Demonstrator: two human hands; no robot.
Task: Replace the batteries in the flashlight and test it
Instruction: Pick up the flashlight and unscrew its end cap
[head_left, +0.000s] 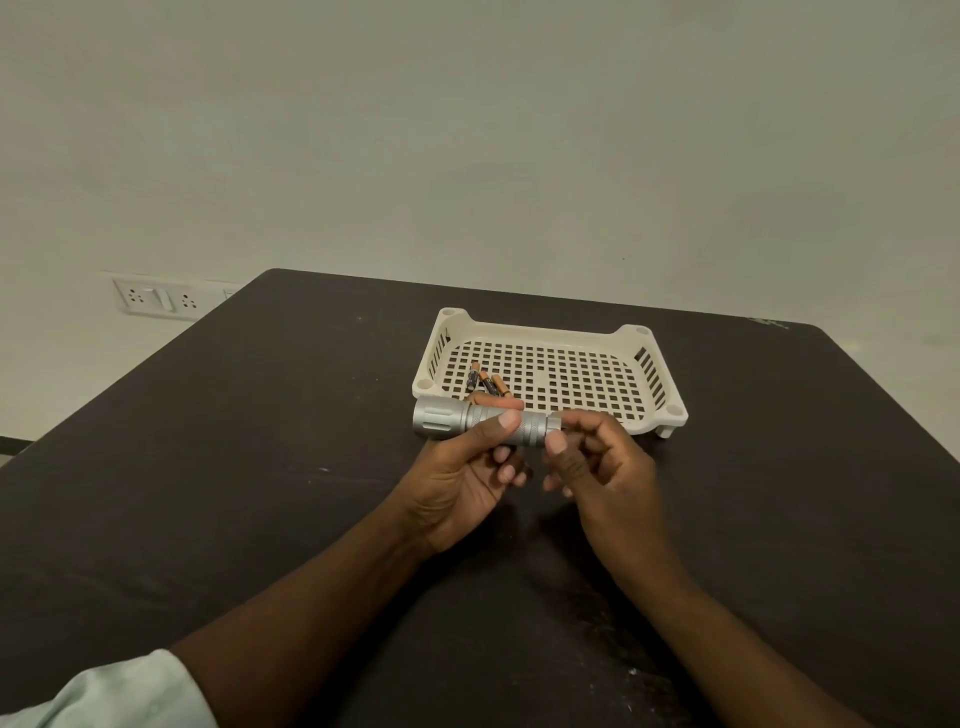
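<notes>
1. The wall (467, 130) fills the upper half of the view, pale and plain, with a white socket plate (156, 299) low on its left side, just behind the table's far left edge.
2. The table (208, 441) is dark, its top scuffed with light specks, and it takes up the lower half of the view.
3. The tray (652, 371) is cream plastic with a grid of holes in its floor and slotted side walls; it stands on short feet on the table, just beyond the hands.
4. A pale sleeve (104, 691) shows at the lower left corner, on the left arm.
5. The left hand (462, 483) grips the torch around its middle, thumb lying over the top of the barrel, fingers curled beneath it, one fingertip showing beyond the barrel.
6. The right hand (608, 462) pinches the tail end of the torch, thumb at the near side and the other fingers curled over the end.
7. The torch (483, 422) is silver metal, held level above the table just in front of the tray's near left corner, its wide ribbed head pointing left and its knurled barrel running right into the right hand.
8. The batteries (485, 382), three small ones in black and copper, lie close together in the tray's near left corner, just behind the torch.
</notes>
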